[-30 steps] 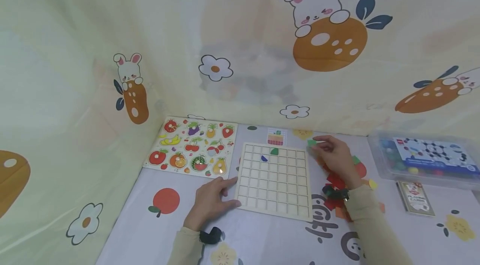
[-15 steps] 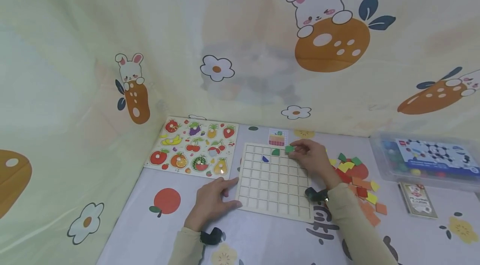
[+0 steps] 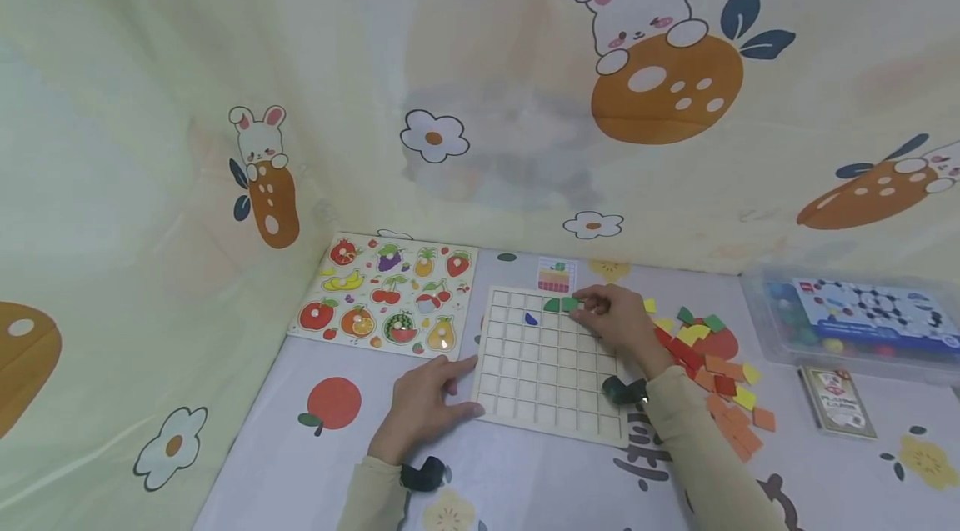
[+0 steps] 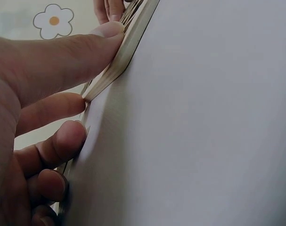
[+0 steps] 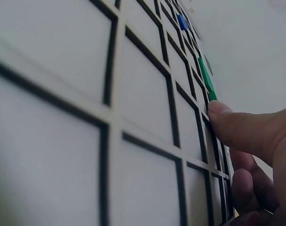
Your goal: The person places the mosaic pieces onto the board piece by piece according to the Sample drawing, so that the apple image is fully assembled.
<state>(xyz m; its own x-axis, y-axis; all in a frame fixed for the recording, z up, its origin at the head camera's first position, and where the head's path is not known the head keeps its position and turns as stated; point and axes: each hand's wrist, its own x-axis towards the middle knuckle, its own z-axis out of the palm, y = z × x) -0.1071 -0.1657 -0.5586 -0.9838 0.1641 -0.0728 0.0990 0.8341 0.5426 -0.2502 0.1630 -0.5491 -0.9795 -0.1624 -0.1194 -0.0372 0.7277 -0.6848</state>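
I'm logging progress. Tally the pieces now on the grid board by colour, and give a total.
Green: 2, one of them touched by the right hand
Blue: 1
Total on the board: 3

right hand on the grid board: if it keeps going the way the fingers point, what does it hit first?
The right hand points left along the grid board's top row, pressing a green tile. First in line is likely the other green tile right beside it; the blue piece sits a row lower.
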